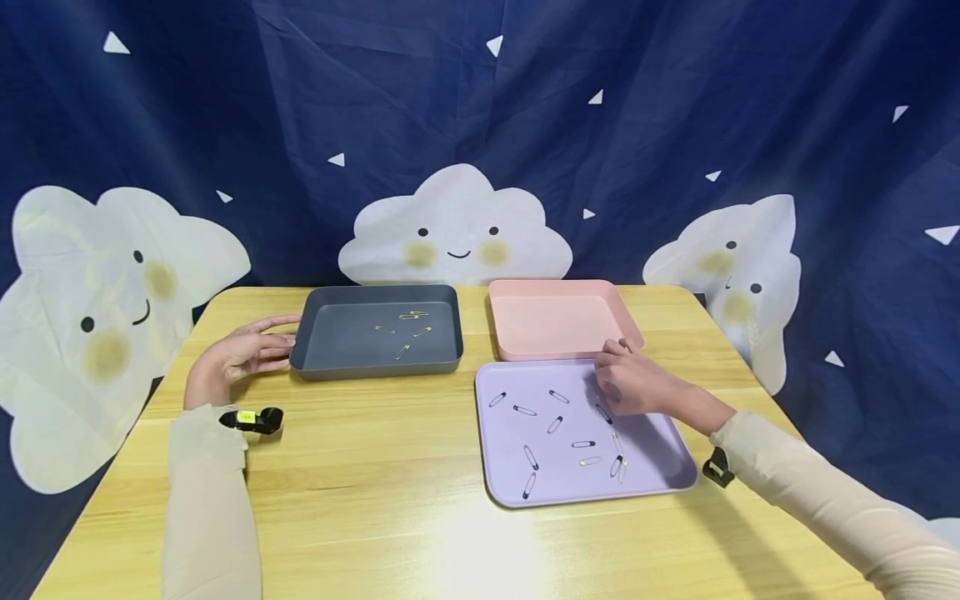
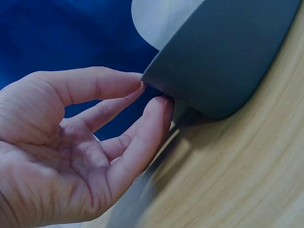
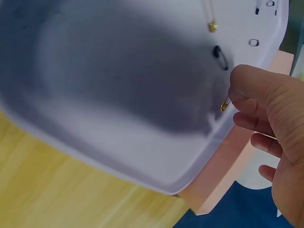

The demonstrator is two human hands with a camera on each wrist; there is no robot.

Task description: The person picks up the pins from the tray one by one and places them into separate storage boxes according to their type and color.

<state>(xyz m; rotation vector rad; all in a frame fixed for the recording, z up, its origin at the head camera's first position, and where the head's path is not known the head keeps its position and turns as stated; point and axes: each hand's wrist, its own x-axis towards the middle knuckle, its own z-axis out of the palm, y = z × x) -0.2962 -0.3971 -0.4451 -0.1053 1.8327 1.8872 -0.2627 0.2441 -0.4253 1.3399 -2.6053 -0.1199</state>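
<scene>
At the left end of the dark grey tray (image 1: 322,342), my left hand (image 1: 251,350) rests its fingertips against the edge; the left wrist view shows thumb and fingers loosely bent at the tray's corner (image 2: 204,71). Over the far right part of the lavender tray (image 1: 502,487), my right hand (image 1: 637,383) pinches a gold safety pin (image 3: 224,106), mostly hidden by the fingers. Close by on that tray lies a black safety pin (image 3: 220,58). Several other black safety pins (image 1: 555,425) are scattered there, with a few gold ones (image 1: 590,461) near the right side.
Several gold safety pins (image 1: 422,332) lie inside the grey tray. Behind the lavender tray stands a pink tray (image 1: 555,321), its front wall close against it. All three sit on a wooden table (image 1: 360,467) before a blue curtain (image 1: 420,83) with clouds.
</scene>
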